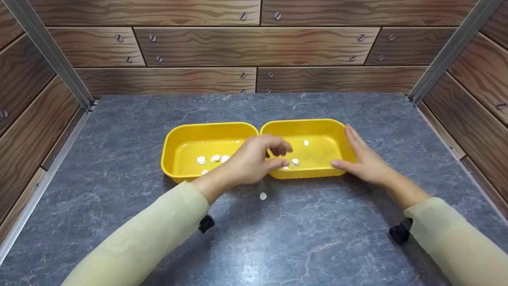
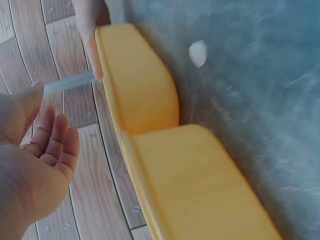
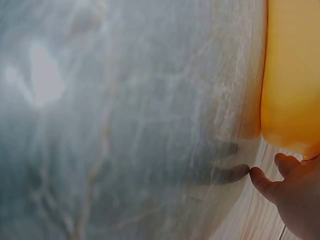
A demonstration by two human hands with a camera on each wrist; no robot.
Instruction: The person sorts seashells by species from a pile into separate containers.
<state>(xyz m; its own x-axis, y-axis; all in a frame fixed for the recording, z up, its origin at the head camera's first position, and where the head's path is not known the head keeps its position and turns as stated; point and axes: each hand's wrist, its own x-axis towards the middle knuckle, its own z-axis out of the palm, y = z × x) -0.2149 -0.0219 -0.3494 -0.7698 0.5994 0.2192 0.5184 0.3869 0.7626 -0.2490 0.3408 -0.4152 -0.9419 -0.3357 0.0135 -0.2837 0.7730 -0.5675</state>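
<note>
Two yellow containers stand side by side, a left container (image 1: 171,153) and a right container (image 1: 303,173). Small, roundish white pieces (image 1: 201,160) lie in the left one; the right one has a few, including a white piece (image 1: 305,143) toward its back. My left hand (image 1: 254,159) hovers above the adjoining ends, its fingers loosely bent. No object shows in its palm in the left wrist view. With straight fingers, my right hand (image 1: 367,161) touches the right container's right end, thumb at the front rim. Another white piece (image 1: 263,196) appears in front of the containers.
Beneath the containers is a grey marbled tabletop (image 1: 278,238). Wood-patterned panels (image 1: 254,45) close off the back and both sides, with metal posts (image 1: 448,51) at the rear corners. Dark wrist devices (image 1: 401,230) sit below both sleeves.
</note>
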